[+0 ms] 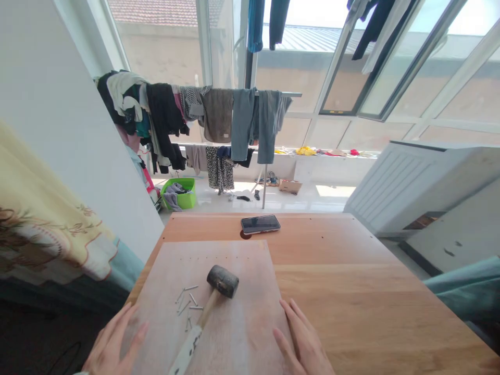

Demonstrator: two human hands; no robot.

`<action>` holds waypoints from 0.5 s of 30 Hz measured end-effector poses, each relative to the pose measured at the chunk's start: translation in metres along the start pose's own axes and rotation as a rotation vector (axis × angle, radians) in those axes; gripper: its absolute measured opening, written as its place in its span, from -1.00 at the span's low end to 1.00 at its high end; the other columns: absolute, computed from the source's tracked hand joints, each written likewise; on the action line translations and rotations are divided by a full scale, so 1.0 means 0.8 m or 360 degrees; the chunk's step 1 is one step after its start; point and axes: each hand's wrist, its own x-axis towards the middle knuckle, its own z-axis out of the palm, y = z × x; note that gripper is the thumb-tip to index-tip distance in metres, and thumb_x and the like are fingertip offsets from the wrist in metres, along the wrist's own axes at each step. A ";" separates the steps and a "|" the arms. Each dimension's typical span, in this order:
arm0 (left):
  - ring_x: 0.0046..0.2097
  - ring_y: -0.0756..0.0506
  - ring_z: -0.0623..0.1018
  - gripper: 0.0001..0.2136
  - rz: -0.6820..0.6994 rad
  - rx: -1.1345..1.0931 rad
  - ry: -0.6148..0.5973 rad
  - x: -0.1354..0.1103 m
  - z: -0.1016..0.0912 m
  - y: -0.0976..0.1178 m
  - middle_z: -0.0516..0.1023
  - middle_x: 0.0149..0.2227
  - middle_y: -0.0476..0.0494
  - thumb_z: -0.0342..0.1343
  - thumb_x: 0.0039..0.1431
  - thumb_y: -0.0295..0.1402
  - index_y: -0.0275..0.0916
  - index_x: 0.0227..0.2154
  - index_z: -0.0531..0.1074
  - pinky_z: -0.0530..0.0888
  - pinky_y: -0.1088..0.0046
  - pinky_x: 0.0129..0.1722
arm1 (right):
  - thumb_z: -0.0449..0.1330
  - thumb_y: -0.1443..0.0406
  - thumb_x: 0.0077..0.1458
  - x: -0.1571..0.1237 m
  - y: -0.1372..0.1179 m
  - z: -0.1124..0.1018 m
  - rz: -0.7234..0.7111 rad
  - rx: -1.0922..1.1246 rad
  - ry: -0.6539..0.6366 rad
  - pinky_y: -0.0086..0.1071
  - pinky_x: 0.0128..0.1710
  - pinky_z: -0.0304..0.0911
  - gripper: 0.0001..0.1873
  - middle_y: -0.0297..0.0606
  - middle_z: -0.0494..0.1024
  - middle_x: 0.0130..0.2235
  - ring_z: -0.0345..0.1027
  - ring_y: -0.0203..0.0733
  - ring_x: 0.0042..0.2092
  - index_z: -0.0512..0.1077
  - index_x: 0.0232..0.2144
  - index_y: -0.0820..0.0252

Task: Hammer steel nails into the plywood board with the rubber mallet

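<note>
A pale wooden board (246, 333) lies flat on the table in front of me, with a row of small dark marks near its far edge. On it rests a mallet (222, 281) with a black head and a light handle with a white grip. Several loose nails (189, 304) are scattered left of the mallet. My left hand (115, 338) is at the board's left edge, fingers spread and holding nothing. Along the right edge lies my right hand (302, 338), fingers stretched out, thumb over the board.
A phone (260, 224) lies at the table's (336, 297) far edge beside a dark round hole. Beyond stand a clothes rack (264, 182) hung with laundry and a green basin (187, 200). A curtain (58, 224) hangs at left; a white cabinet (402, 182) stands at right.
</note>
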 end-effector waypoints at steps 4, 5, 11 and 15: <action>-0.18 -0.22 0.65 -0.66 -0.0077 0.0018 -0.0009 0.011 -0.019 -0.011 0.68 -0.21 -0.11 0.02 0.20 -0.06 -0.10 -0.11 0.52 0.59 0.30 -0.16 | 0.11 0.14 0.32 0.010 -0.013 0.015 -0.0143 0.0018 -0.0035 -0.11 0.20 0.36 -0.42 -0.05 0.36 0.30 0.22 0.13 0.31 0.31 0.29 0.28; -0.19 -0.23 0.65 -0.66 -0.0070 0.0025 0.0019 0.013 -0.019 -0.009 0.69 -0.22 -0.11 0.03 0.19 -0.05 -0.10 -0.13 0.52 0.59 0.30 -0.17 | 0.11 0.14 0.31 0.012 -0.013 0.016 -0.0157 0.0022 -0.0035 -0.11 0.19 0.37 -0.43 -0.05 0.38 0.28 0.24 0.13 0.30 0.32 0.28 0.28; -0.20 -0.24 0.66 -0.65 0.0130 0.0006 0.0159 0.003 0.004 0.023 0.69 -0.10 -0.14 0.09 0.18 -0.05 -0.10 -0.07 0.51 0.60 0.26 -0.20 | 0.13 0.10 0.29 0.005 0.012 -0.007 -0.0014 0.0022 0.0052 -0.16 0.12 0.46 -0.49 -0.09 0.54 0.17 0.43 0.10 0.19 0.43 0.20 0.18; -0.16 -0.19 0.67 -0.65 0.0404 -0.0155 0.0066 -0.017 0.015 0.073 0.68 -0.08 -0.09 0.10 0.24 -0.10 -0.08 0.04 0.46 0.61 0.36 -0.17 | 0.04 0.07 0.32 -0.012 0.060 -0.050 0.0163 -0.0071 0.0126 -0.13 0.06 0.50 -0.54 -0.12 0.61 0.09 0.53 0.07 0.09 0.52 0.08 0.14</action>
